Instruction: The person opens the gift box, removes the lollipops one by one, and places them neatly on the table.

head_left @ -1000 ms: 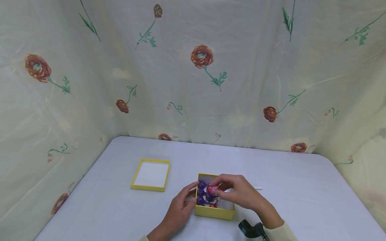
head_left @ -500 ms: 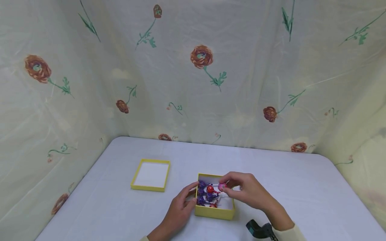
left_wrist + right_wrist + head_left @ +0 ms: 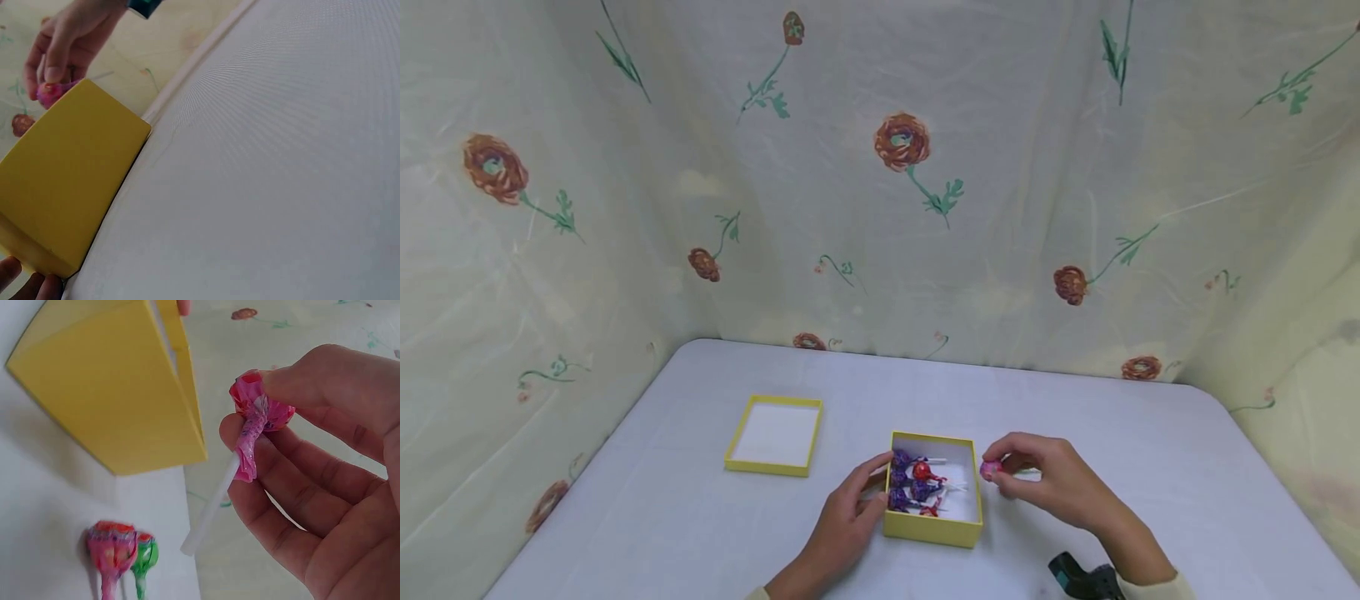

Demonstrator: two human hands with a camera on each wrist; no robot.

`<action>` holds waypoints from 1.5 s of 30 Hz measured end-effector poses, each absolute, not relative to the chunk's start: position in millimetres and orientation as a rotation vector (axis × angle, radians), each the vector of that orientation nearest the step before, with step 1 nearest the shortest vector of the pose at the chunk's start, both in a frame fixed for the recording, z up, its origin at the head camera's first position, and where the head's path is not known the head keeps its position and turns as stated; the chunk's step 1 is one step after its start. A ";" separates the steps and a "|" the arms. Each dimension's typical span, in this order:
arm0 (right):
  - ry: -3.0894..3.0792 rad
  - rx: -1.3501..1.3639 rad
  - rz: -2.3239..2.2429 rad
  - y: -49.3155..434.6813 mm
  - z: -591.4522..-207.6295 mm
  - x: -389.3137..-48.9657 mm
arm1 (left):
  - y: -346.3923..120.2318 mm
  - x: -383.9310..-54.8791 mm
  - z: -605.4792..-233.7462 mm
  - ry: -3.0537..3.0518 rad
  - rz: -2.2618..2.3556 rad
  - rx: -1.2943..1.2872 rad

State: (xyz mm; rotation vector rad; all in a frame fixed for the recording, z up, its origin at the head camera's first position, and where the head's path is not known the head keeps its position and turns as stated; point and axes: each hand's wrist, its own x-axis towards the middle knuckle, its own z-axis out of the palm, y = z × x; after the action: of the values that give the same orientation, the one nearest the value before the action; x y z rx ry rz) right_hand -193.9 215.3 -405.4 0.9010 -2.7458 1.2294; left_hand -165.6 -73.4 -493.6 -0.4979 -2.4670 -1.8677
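Note:
My right hand (image 3: 1048, 483) pinches a pink-wrapped lollipop (image 3: 253, 415) between thumb and fingers, just outside the box's right wall. Its white stick points down in the right wrist view. The yellow box (image 3: 932, 528) stands uncovered on the table. Inside lie several lollipops: purple-wrapped ones (image 3: 898, 477) along the left, a red one (image 3: 922, 472) among them, with sticks pointing right. Against the box's left wall rests my left hand (image 3: 850, 517), fingers and thumb spread along it. On the table beside the box lie a pink lollipop (image 3: 112, 547) and a green lollipop (image 3: 145, 553).
A yellow box lid (image 3: 775, 433) lies inside up, left of and behind the box. White cloth covers the table (image 3: 662, 500). A flower-printed curtain (image 3: 985, 275) hangs behind and on both sides. A black device (image 3: 1082, 577) is on my right wrist.
My right hand has lifted the pink lollipop out of the box and carried it right, past the right wall. The red lollipop has come into view. My left hand stays put.

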 end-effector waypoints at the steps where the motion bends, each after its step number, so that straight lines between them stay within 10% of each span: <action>1: -2.745 0.905 1.228 217.3 -406.5 -193.5 | -73.6 -165.6 -493.7 -2.467 -1.868 -0.497; 45: -2.896 0.819 1.168 245.5 -444.5 -190.3 | -74.0 -167.7 -496.3 -2.486 -1.863 -0.485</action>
State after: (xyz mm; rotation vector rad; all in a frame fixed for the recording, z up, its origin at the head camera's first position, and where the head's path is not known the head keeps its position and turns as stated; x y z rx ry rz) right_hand -190.3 245.5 -444.5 0.8194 -2.8963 1.1680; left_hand -167.7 -74.0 -496.3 -0.4850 -2.4865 -1.8634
